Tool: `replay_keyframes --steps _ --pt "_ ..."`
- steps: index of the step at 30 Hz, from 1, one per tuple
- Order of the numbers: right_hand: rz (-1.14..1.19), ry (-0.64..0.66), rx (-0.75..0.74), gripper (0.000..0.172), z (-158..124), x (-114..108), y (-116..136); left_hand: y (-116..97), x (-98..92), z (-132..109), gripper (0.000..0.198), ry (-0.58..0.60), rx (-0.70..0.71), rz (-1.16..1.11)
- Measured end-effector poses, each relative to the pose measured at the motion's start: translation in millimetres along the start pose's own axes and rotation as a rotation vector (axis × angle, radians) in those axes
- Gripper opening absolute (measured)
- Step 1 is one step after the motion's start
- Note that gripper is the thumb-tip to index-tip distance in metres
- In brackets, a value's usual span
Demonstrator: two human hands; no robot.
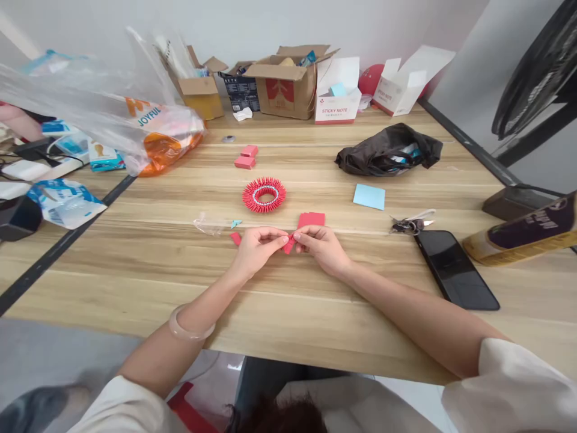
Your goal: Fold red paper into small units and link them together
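Observation:
Between my two hands is a small piece of folded red paper [289,245], pinched near the table's middle. My left hand [258,249] grips its left side with thumb and forefinger, and my right hand [322,246] grips its right side. Just behind my right hand lies a stack of red paper slips [313,219]. A red strip [235,239] and a small light-blue folded piece [235,224] lie beside my left hand. Farther back sits a spiky red ring of folded paper [264,195] with a pale inner band.
Two red paper blocks [246,162] lie behind the ring. On the right are a blue note pad [369,196], keys [408,224], a black phone [457,269] and a black plastic bag [390,150]. Boxes [288,90] line the wall; a clear plastic bag [166,135] stands left.

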State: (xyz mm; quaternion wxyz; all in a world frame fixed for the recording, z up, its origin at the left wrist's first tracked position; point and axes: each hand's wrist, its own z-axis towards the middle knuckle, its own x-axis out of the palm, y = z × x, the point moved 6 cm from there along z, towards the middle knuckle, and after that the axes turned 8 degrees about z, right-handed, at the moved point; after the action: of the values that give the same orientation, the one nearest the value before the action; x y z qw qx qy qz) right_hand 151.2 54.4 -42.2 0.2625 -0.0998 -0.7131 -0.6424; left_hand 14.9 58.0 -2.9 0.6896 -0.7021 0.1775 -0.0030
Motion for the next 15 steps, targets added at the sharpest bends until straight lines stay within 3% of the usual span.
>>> replay_keyframes --steps 15 --pt "-0.078 -0.007 -0.033 0.023 -3.1 4.1 5.9 2.3 4.7 -2.1 0.015 0.05 -0.011 -0.006"
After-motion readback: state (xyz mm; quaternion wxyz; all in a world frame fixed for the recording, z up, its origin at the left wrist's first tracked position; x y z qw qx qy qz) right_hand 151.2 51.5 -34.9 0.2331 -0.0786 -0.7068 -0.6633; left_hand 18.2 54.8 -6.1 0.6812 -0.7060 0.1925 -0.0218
